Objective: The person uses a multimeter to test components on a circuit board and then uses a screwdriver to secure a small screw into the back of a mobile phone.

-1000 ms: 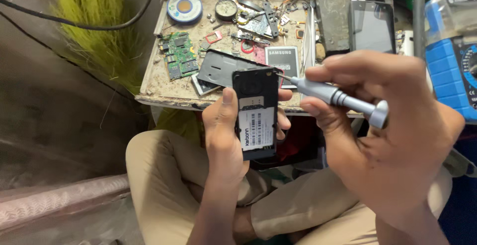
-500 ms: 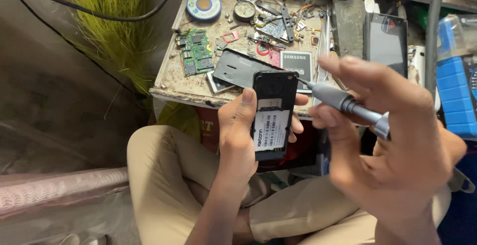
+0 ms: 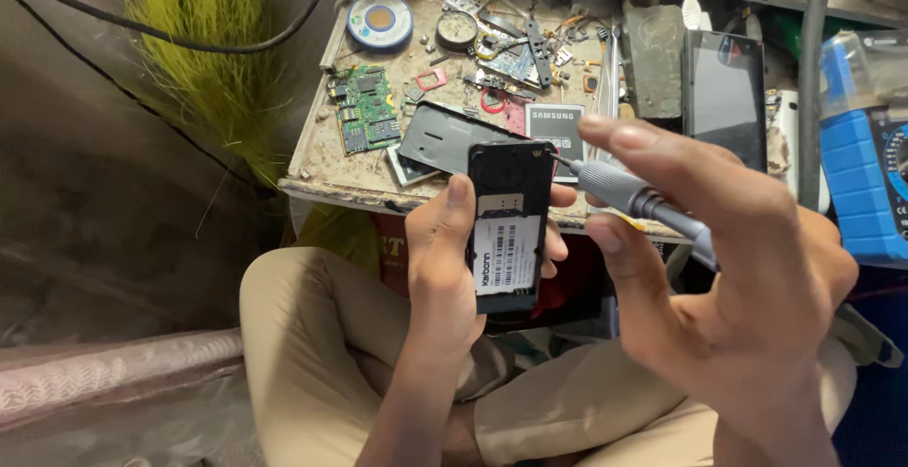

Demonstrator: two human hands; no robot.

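Cluttered workbench [image 3: 359,169] lay ahead — before its front edge, the left hand [image 3: 445,273] clamped a black phone [image 3: 508,226]; right hand [image 3: 738,268] fingers pinched a grey screwdriver [image 3: 629,197], tip at the phone's top corner.

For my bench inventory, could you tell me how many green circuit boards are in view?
1: a green circuit board lies at the table's left edge; others may hide in the clutter.

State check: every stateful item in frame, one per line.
black phone: back cover off, held upright in left hand
screwdriver: gripped by right hand, tip at the phone's top corner
back cover: detached, flat on bench
green circuit board: bare, loose on bench
dark phone: screen dark
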